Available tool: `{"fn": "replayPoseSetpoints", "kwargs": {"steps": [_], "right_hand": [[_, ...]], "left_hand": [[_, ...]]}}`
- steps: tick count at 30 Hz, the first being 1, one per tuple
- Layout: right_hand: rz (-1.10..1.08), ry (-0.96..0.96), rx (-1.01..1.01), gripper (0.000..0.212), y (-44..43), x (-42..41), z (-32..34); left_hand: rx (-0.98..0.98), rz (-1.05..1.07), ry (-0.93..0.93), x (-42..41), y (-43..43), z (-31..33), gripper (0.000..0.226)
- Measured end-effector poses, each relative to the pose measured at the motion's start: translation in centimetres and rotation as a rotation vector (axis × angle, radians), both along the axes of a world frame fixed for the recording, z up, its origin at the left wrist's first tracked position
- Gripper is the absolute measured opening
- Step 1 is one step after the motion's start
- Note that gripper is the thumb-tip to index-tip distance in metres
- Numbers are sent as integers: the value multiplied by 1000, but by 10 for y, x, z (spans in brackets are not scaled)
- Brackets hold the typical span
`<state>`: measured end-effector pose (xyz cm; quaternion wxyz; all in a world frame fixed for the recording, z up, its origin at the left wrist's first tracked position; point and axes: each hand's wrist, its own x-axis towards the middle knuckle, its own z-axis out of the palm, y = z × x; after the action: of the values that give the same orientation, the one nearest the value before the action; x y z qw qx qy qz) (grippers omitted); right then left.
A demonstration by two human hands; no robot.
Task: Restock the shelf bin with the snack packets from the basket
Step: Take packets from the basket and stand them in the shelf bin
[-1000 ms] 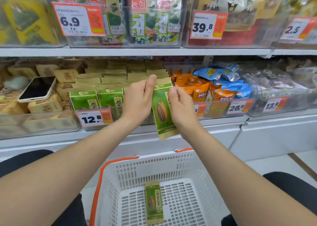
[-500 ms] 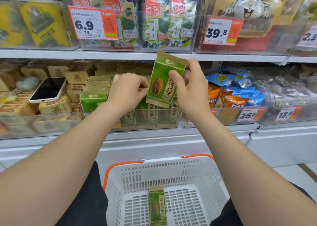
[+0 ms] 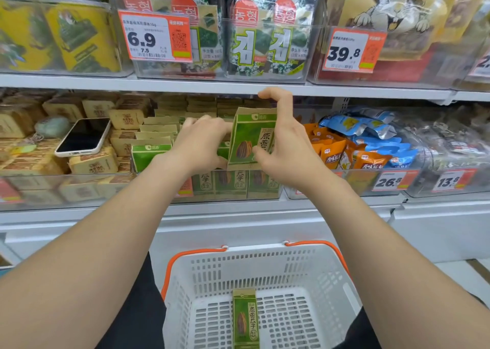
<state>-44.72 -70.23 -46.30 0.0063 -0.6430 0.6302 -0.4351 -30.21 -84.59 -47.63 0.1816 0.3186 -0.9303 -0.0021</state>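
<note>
My right hand (image 3: 286,147) pinches an upright green sunflower-seed packet (image 3: 250,136) over the front of the clear shelf bin (image 3: 159,189). Its thumb lies on the packet's front and its index finger arches above the top edge. My left hand (image 3: 201,144) reaches into the same bin with fingers stretched over the standing row of green packets (image 3: 151,152), right beside the held packet's left edge. Below, a white basket (image 3: 254,252) with orange handles holds one more green packet (image 3: 245,319) lying flat on its floor.
A phone (image 3: 83,136) lies on brown packets in the bin to the left. Orange and blue snack bags (image 3: 358,147) fill the bin to the right. The shelf board above (image 3: 185,86) hangs close over the bin, carrying seaweed packs.
The held packet has come down from shelf-board height to the bin's front row. My left hand has spread across the packets beside it. The view has shifted slightly.
</note>
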Motion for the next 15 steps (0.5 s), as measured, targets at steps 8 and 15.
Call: {"fn": "replayPoseSetpoints", "kwargs": {"steps": [8, 15], "right_hand": [[-11, 7, -23, 56, -3, 2, 0], [-56, 52, -82, 51, -9, 2, -10]], "left_hand": [[-56, 0, -25, 0, -4, 0, 31], [-155, -67, 42, 0, -10, -4, 20]]}}
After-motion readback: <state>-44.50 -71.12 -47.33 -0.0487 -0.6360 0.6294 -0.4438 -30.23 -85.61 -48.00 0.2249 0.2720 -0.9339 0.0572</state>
